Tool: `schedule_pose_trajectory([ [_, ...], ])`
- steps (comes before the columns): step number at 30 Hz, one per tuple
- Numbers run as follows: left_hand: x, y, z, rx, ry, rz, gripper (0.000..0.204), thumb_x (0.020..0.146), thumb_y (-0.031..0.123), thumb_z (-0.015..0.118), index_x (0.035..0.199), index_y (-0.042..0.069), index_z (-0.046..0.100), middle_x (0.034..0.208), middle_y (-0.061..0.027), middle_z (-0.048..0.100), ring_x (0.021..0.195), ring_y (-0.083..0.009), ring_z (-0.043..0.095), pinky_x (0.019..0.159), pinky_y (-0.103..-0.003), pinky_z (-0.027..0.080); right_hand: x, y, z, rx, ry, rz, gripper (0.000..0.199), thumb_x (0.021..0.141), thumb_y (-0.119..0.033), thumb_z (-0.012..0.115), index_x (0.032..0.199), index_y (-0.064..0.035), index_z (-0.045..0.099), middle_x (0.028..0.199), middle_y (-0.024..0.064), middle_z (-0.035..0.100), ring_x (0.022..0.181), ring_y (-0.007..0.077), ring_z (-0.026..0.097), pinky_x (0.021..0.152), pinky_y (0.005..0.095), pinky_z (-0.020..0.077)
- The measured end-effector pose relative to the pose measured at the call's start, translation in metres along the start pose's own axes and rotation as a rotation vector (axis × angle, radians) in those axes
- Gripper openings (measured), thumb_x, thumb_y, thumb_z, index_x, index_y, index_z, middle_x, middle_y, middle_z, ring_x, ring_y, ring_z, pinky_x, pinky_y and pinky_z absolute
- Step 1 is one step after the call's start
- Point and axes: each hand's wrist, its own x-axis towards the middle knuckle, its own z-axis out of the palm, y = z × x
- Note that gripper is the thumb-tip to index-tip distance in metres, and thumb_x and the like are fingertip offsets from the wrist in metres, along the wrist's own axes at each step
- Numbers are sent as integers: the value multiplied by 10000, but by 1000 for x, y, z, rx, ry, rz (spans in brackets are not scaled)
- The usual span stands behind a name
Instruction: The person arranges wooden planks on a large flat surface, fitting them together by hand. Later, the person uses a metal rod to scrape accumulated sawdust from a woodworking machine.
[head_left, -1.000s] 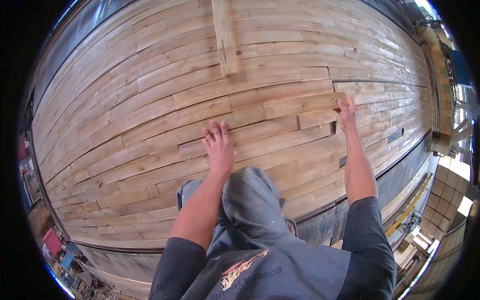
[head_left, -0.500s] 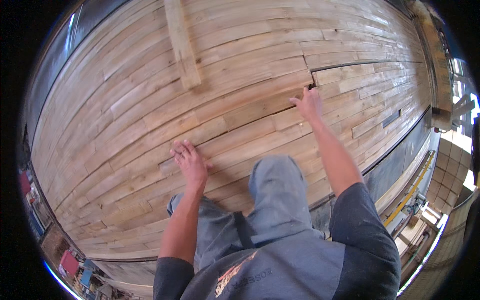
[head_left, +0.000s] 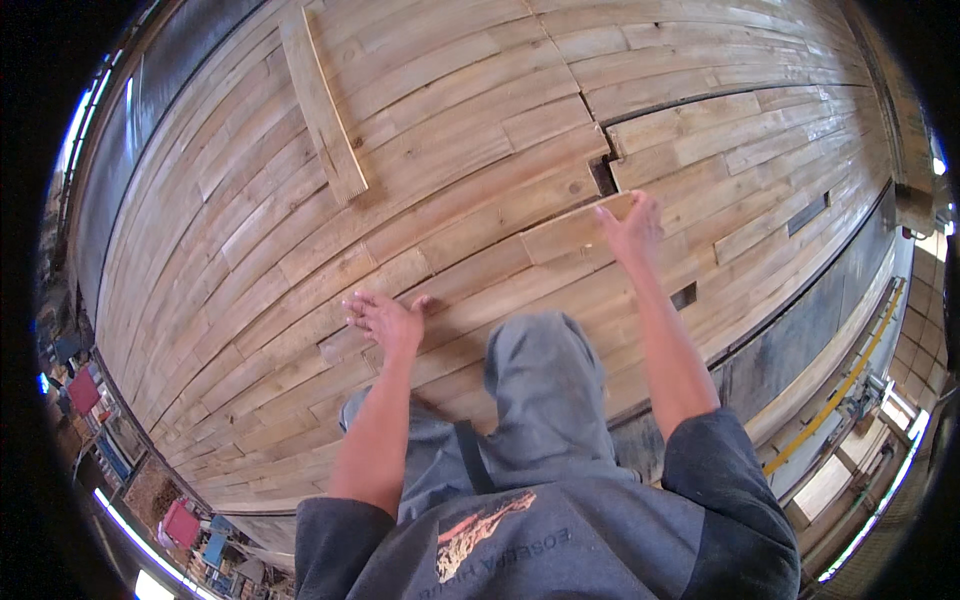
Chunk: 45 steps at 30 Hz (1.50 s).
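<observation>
Your right hand (head_left: pixel 633 232) pinches a wooden slat's (head_left: pixel 567 229) end; your left hand (head_left: pixel 387 320) is spread wide. A skewed pull could snag the slat on the neighbouring board (head_left: pixel 517 212).

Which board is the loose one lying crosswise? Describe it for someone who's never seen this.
Start with the wide surface of wooden boards that fills most of the view. From the person's left hand, look up toward the upper left to the loose board. It lies on top and cuts across the rows, unlike the boards around it.
</observation>
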Motion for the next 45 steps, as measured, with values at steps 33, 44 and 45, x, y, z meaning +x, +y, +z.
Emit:
schedule_pose_trajectory([
  [33, 9, 2, 6, 55, 32, 50, 1264, 770, 575, 760, 1515, -90, -14, 1577, -350, -45, 1452, -550, 3, 1190, -578, 128, 21, 84, 35, 658, -175, 101, 532, 895, -207, 642, 1380, -18, 537, 766, 87, 573, 717, 124, 512, 658, 312, 442],
  [44, 6, 2, 4, 11, 13, 35, 1283, 757, 573, 775, 1507, -106, -14, 1580, -345, -32, 1450, -551, 1, 1194, -571, 129, 10, 46, 5, 337, -180, 77, 472, 927, -172, 598, 1368, -19, 532, 1053, 265, 655, 945, 360, 654, 796, 424, 503],
  [45, 4, 3, 4, 12, 17, 41, 1279, 760, 570, 774, 1505, -110, -13, 1580, -344, -30, 1451, -551, -1, 1196, -566, 126, 9, 49, 7, 395, -134, 15, 469, 928, -163, 594, 1370, -19, 527, 1065, 267, 650, 940, 368, 652, 789, 425, 503],
])
